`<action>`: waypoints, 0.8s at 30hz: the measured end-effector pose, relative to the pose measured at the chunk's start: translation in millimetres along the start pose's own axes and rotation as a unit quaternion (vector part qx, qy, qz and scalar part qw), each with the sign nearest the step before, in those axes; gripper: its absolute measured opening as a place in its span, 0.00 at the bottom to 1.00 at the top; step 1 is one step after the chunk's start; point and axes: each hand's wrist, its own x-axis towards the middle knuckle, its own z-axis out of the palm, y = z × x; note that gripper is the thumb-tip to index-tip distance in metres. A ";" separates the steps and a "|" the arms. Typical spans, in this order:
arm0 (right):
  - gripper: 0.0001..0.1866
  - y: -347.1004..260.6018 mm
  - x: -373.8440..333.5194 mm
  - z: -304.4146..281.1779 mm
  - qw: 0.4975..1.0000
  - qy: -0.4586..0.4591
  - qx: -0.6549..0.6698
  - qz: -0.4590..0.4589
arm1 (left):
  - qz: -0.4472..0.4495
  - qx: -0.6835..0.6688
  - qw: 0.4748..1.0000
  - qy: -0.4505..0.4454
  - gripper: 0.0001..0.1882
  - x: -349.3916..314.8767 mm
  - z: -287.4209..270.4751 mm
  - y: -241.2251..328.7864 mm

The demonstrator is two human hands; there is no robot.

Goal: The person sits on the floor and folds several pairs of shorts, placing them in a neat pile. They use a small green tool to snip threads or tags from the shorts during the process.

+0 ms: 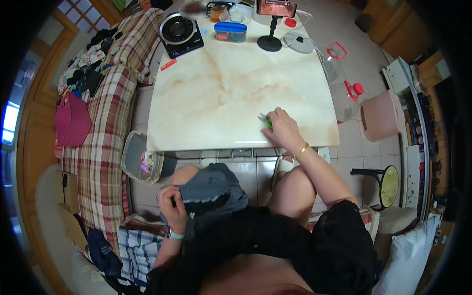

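My right hand point(284, 129) rests at the table's near edge, right of the middle. Between its thumb and fingers is a small pair of green-handled scissors point(266, 121); the grey blades point up and to the left, slightly apart. The palm hides part of the handles. My left hand point(173, 202) is closed on the edge of a grey-blue cloth garment point(209, 184) that lies over my left thigh. A pale frayed edge runs along the garment beside a dark opening. The white marbled table point(231, 93) stands in front of my knees.
At the table's far side are a black scale point(181, 37), a blue-lidded container point(230, 32), a phone on a stand point(270, 42) and a grey lid point(300, 43). A red-orange strip point(168, 64) lies farther left. Beside the table are a waste bin point(129, 162), plaid sofa point(105, 152), and large clear bottles point(342, 105).
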 end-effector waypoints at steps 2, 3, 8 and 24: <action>0.15 7.1 3.8 12.9 1.000 -0.004 -0.004 0.003 | 0.037 0.041 0.998 0.007 0.03 -0.3 -3.9 5.1; 0.12 8.5 5.8 14.1 1.000 -0.002 -0.016 0.006 | 0.034 0.043 0.998 0.007 0.03 -1.1 -5.6 7.9; 0.09 -0.1 4.5 18.3 0.999 -0.002 -0.047 0.017 | 0.022 0.052 0.998 0.029 0.03 0.7 -19.2 40.3; 0.13 6.5 -1.4 25.6 0.992 -0.050 -0.024 0.116 | -0.137 -0.151 0.979 0.031 0.05 -23.1 -5.0 33.6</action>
